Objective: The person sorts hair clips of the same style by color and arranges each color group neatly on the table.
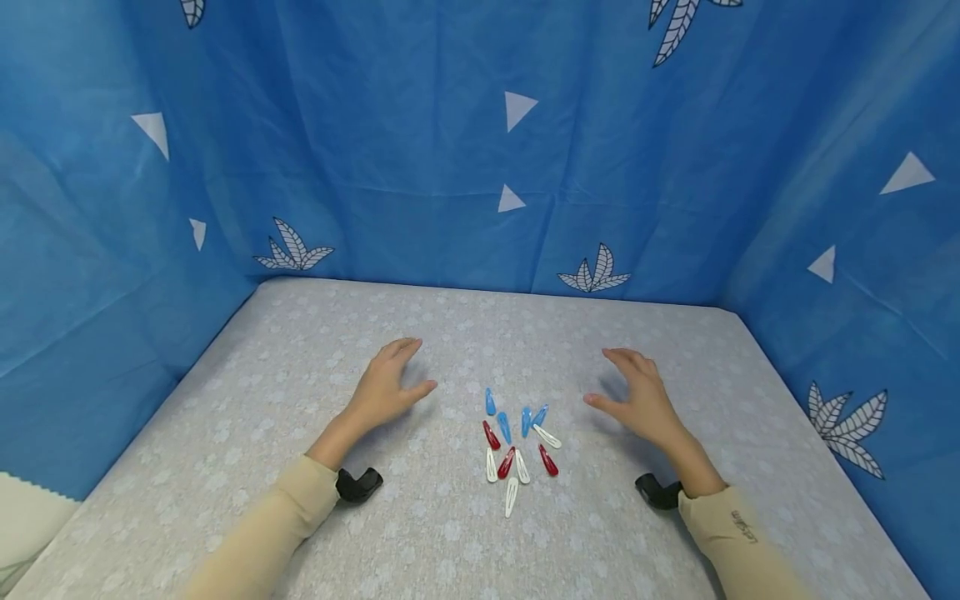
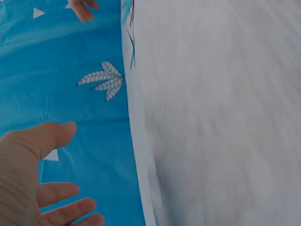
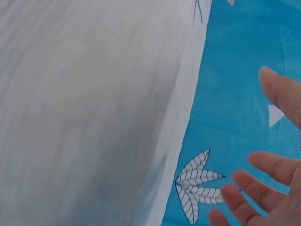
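Observation:
Several snap hair clips lie loosely grouped in the middle of the table in the head view. Blue clips (image 1: pixel 504 427) are at the far side of the group, red clips (image 1: pixel 548 460) and white clips (image 1: pixel 512 497) nearer. One white clip (image 1: pixel 547 436) lies right at the end of a blue clip (image 1: pixel 540 416). To the left of the group, my left hand (image 1: pixel 386 387) hovers with thumb and fingers spread and holds nothing. My right hand (image 1: pixel 637 396) mirrors it on the right, fingers relaxed and apart, also holding nothing. Both wrist views show the spread fingers against the blue cloth.
A pale patterned cloth covers the table (image 1: pixel 450 533). Blue curtains (image 1: pixel 420 150) with leaf and triangle prints enclose the back and both sides. Dark wrist-camera mounts (image 1: pixel 360 485) stick out below each wrist. A cream fabric (image 1: pixel 30 517) shows at the left edge.

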{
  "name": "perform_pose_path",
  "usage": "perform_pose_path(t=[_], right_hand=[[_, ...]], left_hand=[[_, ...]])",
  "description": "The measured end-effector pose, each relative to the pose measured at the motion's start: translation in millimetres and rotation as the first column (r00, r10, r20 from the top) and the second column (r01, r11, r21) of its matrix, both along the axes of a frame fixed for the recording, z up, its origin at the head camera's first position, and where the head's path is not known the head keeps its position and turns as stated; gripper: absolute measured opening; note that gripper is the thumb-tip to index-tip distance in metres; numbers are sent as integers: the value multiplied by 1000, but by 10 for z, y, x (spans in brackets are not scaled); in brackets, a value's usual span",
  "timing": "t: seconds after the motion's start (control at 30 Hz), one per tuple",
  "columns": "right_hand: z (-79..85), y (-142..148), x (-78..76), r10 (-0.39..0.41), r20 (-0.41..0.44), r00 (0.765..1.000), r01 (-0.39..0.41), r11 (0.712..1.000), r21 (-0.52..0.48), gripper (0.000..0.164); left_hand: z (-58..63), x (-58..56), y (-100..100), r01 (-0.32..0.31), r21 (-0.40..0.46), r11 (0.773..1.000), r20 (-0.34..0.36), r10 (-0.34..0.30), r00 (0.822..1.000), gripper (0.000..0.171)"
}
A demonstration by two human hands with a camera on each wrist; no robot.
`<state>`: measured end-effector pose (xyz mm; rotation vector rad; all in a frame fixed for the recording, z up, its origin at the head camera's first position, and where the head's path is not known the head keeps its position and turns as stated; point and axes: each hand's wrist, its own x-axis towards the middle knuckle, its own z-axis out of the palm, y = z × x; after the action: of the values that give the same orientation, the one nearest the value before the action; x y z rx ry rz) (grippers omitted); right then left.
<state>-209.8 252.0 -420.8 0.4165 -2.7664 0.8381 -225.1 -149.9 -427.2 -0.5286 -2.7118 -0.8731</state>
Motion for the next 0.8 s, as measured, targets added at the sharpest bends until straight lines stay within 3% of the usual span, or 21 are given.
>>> perform_pose_path(t=[0.13,0.37,0.8], right_hand=[[-13,-113,-2,41,17,999,-41,999,-17,76],[-27,-339,27,97,26,995,-96,995,-29,74],[-139,-600,54,188,4,982,-188,982,3,68]], left_hand=[[-29,-10,140,33,29,999,46,-35,998,70],[-66,-14,382,96,51,994,63,-99,993,68],[-190,-65,674,134,114,984,146,-150,978,63]])
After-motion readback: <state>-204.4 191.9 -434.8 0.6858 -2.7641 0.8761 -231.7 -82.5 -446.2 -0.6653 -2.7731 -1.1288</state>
